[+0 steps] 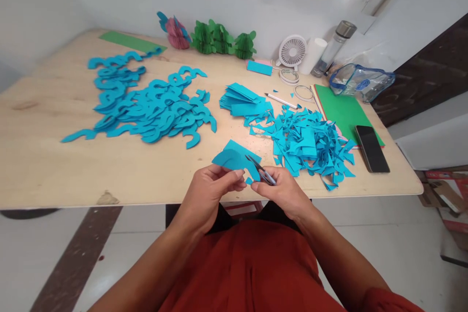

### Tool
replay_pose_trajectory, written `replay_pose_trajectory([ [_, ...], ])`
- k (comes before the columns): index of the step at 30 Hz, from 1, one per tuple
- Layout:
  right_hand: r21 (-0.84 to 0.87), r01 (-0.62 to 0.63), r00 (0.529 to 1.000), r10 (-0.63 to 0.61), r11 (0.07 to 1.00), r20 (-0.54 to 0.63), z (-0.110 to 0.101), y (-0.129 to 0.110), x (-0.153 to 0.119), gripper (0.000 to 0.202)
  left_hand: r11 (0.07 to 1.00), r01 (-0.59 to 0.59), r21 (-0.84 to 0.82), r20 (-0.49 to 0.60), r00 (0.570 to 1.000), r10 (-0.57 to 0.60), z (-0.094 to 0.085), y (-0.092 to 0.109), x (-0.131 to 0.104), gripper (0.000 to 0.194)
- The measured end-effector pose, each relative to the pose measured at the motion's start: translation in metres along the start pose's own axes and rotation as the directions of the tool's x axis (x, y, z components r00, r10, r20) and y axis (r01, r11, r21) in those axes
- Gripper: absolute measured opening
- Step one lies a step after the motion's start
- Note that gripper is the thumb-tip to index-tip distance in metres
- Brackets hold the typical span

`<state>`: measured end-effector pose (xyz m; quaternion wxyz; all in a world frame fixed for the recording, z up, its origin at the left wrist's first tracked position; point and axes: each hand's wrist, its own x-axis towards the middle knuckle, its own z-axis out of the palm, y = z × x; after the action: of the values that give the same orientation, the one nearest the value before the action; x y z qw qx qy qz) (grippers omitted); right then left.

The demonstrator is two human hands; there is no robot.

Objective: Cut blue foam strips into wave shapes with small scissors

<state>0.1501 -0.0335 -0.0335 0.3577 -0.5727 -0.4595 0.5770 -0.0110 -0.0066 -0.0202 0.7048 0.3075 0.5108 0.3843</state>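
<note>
A piece of blue paper (231, 154) is pinched in my left hand (215, 187), held just over the table's front edge. My right hand (283, 190) grips a pair of scissors (263, 173), whose blades lie against the right part of that paper. A curved strip is partly cut there, and a small blue scrap (249, 181) shows near my right fingertips. Left of my hands lies a wide heap of curved blue paper cutouts (157, 107). A pile of blue offcuts (310, 141) lies to the right, and a stack of blue paper pieces (243, 99) sits ahead.
Green paper ornaments (221, 39) and a pink one (177, 33) stand along the wall. At the back right are a small white fan (292, 52), tape rolls (288, 76), a bottle (334, 48) and a clear pouch (361, 81). A phone (372, 148) rests beside green paper sheets (341, 112).
</note>
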Motion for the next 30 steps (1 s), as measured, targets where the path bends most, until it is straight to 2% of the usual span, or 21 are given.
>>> replay_pose_trajectory([
  [2,-0.046,-0.003,0.999,0.000,0.999,-0.052,-0.011,0.003,0.001,0.017,0.999,0.013,-0.034,-0.011,1.000,-0.013,-0.001,0.001,0.002,0.017],
  [4,-0.091,0.002,0.979,-0.021,0.996,-0.201,-0.027,0.004,0.004,0.018,0.998,0.033,-0.061,-0.018,0.999,-0.034,-0.001,0.001,0.003,0.019],
  [7,-0.259,0.045,0.862,-0.169,0.965,-0.478,-0.048,0.002,0.007,0.025,0.994,0.062,-0.086,-0.003,0.998,-0.063,-0.001,-0.001,0.005,0.021],
  [8,-0.294,0.060,0.819,-0.215,0.954,-0.532,-0.051,0.000,0.008,0.029,0.994,0.070,-0.089,0.007,0.998,-0.070,-0.001,-0.002,0.005,0.021],
  [9,-0.306,0.079,0.803,-0.242,0.949,-0.545,-0.052,-0.002,0.008,0.031,0.993,0.077,-0.091,0.019,0.997,-0.076,0.000,-0.003,0.005,0.022],
  [10,-0.295,0.097,0.816,-0.246,0.950,-0.524,-0.050,-0.004,0.008,0.030,0.992,0.082,-0.094,0.032,0.996,-0.079,0.001,-0.004,0.004,0.022],
  [11,-0.264,0.110,0.855,-0.227,0.958,-0.467,-0.045,-0.006,0.008,0.028,0.992,0.086,-0.096,0.045,0.996,-0.082,0.002,-0.005,0.004,0.022],
  [13,-0.136,0.124,0.943,-0.160,0.983,-0.293,-0.033,-0.010,0.007,0.025,0.991,0.094,-0.099,0.077,0.993,-0.087,0.005,-0.006,0.001,0.021],
  [15,0.006,0.090,0.987,-0.089,0.996,-0.136,-0.022,-0.013,0.008,0.024,0.991,0.094,-0.098,0.110,0.990,-0.083,0.007,-0.006,-0.002,0.021],
  [17,0.086,0.057,0.998,-0.056,0.995,-0.024,-0.015,-0.014,0.009,0.024,0.991,0.091,-0.098,0.133,0.988,-0.078,0.008,-0.007,-0.006,0.019],
  [19,0.107,0.041,0.999,-0.043,0.993,0.018,-0.014,-0.015,0.008,0.024,0.993,0.082,-0.088,0.139,0.988,-0.069,0.009,-0.008,-0.010,0.017],
  [25,0.019,0.085,0.996,-0.085,0.996,0.010,-0.018,-0.019,-0.001,0.022,1.000,0.031,0.008,0.164,0.986,-0.031,0.006,-0.011,-0.018,0.020],
  [30,-0.047,0.125,0.992,-0.124,0.991,0.020,-0.020,-0.026,-0.009,0.022,0.999,-0.020,0.041,0.220,0.975,0.010,-0.008,0.001,-0.024,0.021],
])
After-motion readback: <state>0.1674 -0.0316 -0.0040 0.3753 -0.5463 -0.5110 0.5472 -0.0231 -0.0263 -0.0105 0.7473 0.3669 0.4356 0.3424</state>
